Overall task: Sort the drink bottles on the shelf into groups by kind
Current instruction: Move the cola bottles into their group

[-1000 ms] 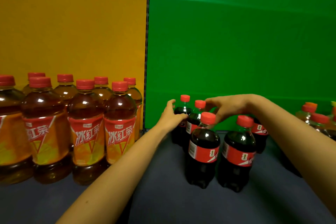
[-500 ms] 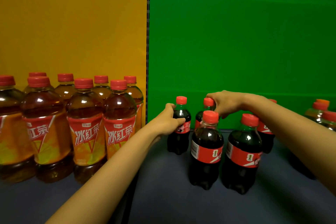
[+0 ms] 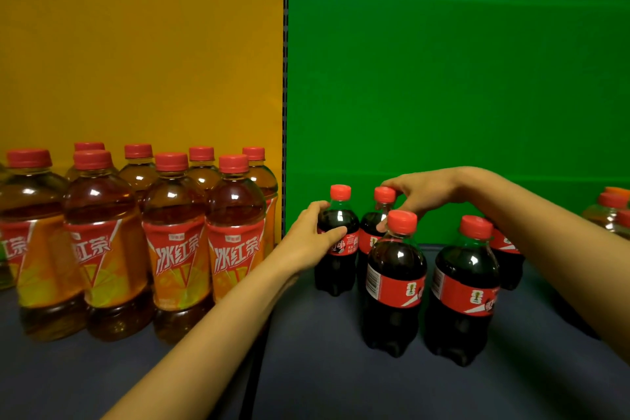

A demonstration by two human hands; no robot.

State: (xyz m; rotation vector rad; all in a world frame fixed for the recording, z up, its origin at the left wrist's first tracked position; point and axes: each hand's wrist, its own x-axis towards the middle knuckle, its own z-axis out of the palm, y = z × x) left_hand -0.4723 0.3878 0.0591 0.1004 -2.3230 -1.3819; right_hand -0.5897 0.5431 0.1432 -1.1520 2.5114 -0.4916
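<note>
Though well advanced, unfinished: iced tea bottles (image 3: pixel 174 242) grouped, far-right bottles (image 3: pixel 608 213) seemingly unsorted; left hand (image 3: pixel 312 240) fingers clasping a rear cola bottle (image 3: pixel 337 271), right hand (image 3: pixel 428 193) fingers pinching another's cap (image 3: pixel 384 195).

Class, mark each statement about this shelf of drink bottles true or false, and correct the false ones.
1. The left hand grips the back-left cola bottle round its body. True.
2. The right hand holds an iced tea bottle. False: it pinches the cap of the neighbouring cola bottle.
3. The iced tea bottles stand before the yellow backdrop. True.
4. The two front cola bottles lie on their sides. False: both stand upright.
</note>
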